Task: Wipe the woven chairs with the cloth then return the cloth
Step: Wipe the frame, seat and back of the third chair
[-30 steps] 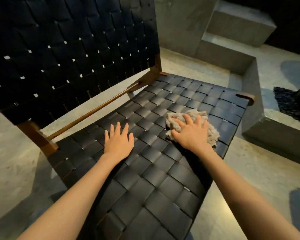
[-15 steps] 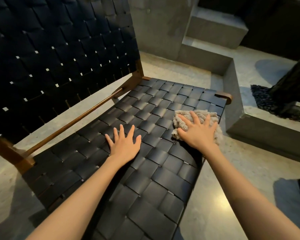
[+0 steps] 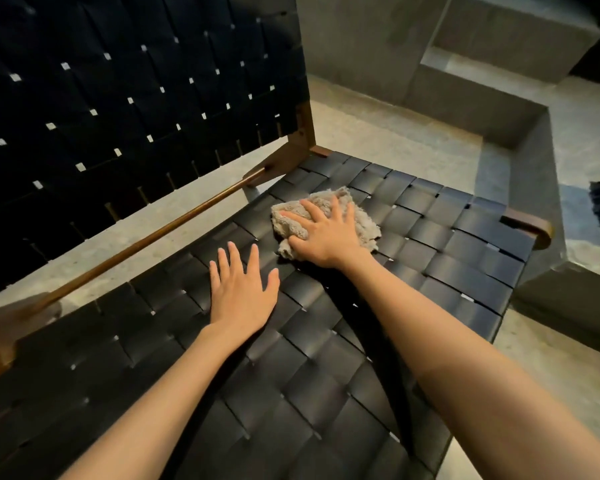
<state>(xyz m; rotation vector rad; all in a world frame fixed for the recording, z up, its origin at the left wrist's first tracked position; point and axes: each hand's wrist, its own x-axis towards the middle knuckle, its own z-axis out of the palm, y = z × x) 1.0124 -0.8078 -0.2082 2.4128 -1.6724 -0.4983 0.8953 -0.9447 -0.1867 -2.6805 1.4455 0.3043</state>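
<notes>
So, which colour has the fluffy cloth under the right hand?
Greyish beige fluffy cloth, best seen in the head view.

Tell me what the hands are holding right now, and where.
Right hand presses the cloth flat from above; no real grip. Left hand rests on the woven seat.

Your cloth [image 3: 326, 216] is a crumpled grey-beige terry rag, bunched into a loose lump on the chair [image 3: 430, 244] seat, toward the back edge near the wooden rail. Your right hand [image 3: 326, 233] lies flat on top of it, covering its middle, with fuzzy edges showing all around. Your chair has a seat and backrest of wide black woven straps on a brown wooden frame, the backrest tilted away.
</notes>
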